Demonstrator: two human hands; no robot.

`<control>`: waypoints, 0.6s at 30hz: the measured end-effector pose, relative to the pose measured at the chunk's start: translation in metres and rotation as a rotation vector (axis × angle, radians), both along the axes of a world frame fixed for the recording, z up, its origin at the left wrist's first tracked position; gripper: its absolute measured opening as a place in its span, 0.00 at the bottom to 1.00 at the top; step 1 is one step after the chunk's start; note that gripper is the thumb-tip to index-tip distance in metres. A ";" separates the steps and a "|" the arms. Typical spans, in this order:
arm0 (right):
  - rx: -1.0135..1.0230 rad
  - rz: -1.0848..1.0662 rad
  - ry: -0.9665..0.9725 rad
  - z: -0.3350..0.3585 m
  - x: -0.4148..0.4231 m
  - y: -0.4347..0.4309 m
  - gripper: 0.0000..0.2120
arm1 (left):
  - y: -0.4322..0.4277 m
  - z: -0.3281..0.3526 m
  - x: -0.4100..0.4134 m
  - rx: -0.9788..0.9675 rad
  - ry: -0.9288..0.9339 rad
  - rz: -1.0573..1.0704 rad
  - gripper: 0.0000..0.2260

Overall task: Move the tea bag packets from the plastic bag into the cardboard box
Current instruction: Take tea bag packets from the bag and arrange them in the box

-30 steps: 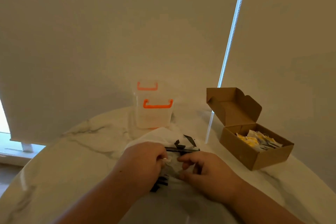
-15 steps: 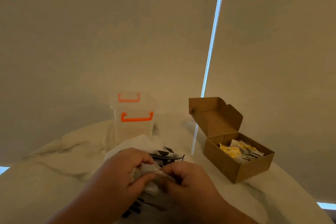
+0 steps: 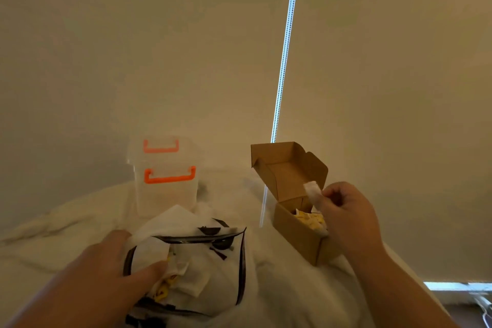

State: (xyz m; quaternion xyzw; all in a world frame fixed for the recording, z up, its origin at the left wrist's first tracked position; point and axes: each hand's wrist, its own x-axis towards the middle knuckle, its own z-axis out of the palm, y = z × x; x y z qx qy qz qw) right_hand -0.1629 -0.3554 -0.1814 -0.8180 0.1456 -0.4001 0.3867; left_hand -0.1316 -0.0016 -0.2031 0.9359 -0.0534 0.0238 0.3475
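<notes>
A white plastic bag [image 3: 207,274] with black print lies on the table in front of me, its mouth held apart by my left hand [image 3: 111,266], which grips the bag's left edge. Several white and yellow tea bag packets [image 3: 173,277] show inside it. My right hand [image 3: 343,210] hovers over the open brown cardboard box [image 3: 298,237] and pinches one white tea bag packet [image 3: 312,192] above it. More yellow and white packets [image 3: 310,220] lie in the box, whose lid [image 3: 287,168] stands upright.
A clear plastic container [image 3: 166,176] with orange handles stands behind the bag. The white marble table [image 3: 66,242] curves away on the left. A blind and its bead cord [image 3: 285,61] hang behind. A floor edge shows at the lower right.
My right hand has left the bag and moved right to above the box, carrying one packet. My left hand stays on the bag.
</notes>
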 end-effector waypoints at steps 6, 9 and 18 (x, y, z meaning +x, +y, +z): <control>-0.082 -0.181 0.185 -0.022 0.017 -0.034 0.08 | -0.013 -0.011 0.003 0.058 -0.012 -0.118 0.22; -0.112 -0.242 0.373 -0.026 0.021 -0.035 0.05 | -0.019 -0.020 0.007 -0.059 -0.006 -0.253 0.22; -0.288 -0.075 0.198 -0.007 0.010 -0.005 0.07 | -0.030 -0.020 0.004 -0.301 -0.279 -0.201 0.19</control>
